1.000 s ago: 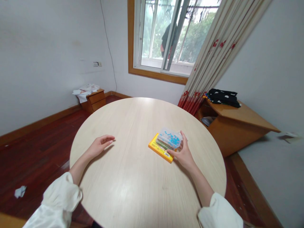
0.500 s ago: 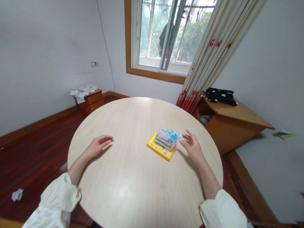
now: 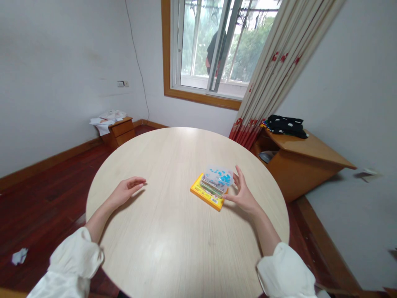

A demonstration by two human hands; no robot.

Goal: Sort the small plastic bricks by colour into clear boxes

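Note:
On the right half of the round table lies a flat yellow box point(image 3: 202, 192). A clear plastic case point(image 3: 217, 174) with small blue pieces in it sits on top, above more layers whose contents I cannot make out. My right hand point(image 3: 242, 193) is at the right end of this stack, thumb and forefinger spread around the corner. Whether its fingertips touch the case I cannot tell. My left hand point(image 3: 126, 192) rests over the table's left side, holding nothing, with fingers loosely curved and the thumb apart.
The pale round table point(image 3: 161, 231) fills the middle of the view. A wooden cabinet point(image 3: 310, 165) with folded black cloth point(image 3: 287, 126) stands at the right, beside a curtain point(image 3: 263, 78). A small drawer unit point(image 3: 122, 131) is at the far left. Beyond the window someone point(image 3: 212, 54) is partly visible.
My right hand has moved left and closer to the stack, its thumb and fingers spreading wider around the right end. My left hand stays in about the same place.

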